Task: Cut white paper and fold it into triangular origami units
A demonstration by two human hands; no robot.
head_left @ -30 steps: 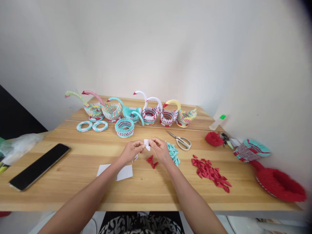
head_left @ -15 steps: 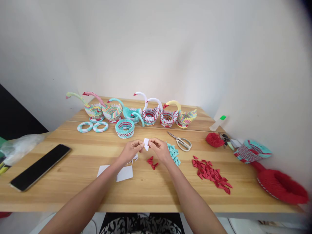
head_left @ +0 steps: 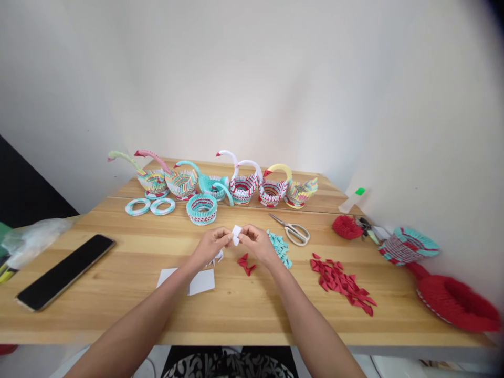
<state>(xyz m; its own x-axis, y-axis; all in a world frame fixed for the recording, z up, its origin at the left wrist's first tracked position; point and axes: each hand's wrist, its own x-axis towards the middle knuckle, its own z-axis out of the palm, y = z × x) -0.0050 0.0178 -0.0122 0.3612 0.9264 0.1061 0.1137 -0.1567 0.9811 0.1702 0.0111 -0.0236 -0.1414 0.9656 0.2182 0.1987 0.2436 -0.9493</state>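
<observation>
Two bare hands meet near the middle of the frame, over a wooden bench (head_left: 137,320). Between their fingertips is a small white slip of paper (head_left: 236,235), held off the bench. The left hand (head_left: 211,245) pinches its left side, with thumb and finger closed together; the right hand (head_left: 258,244) pinches its right side the same way. The slip lies to the right of the left hand and to the left of the right hand, in contact with both, so neither is clearly nearer. Its long axis runs mostly up and down the frame, the top leaning slightly right. Its folds are too small to make out.

Just below the left hand are small white folded pieces (head_left: 218,257), with white paper sheets (head_left: 202,282) lower left of centre. Small red folded pieces (head_left: 246,264) lie below the slip, between the forearms. Turquoise folded pieces (head_left: 280,249) sit just beside the right hand, with scissors (head_left: 298,234) farther right, above them.
</observation>
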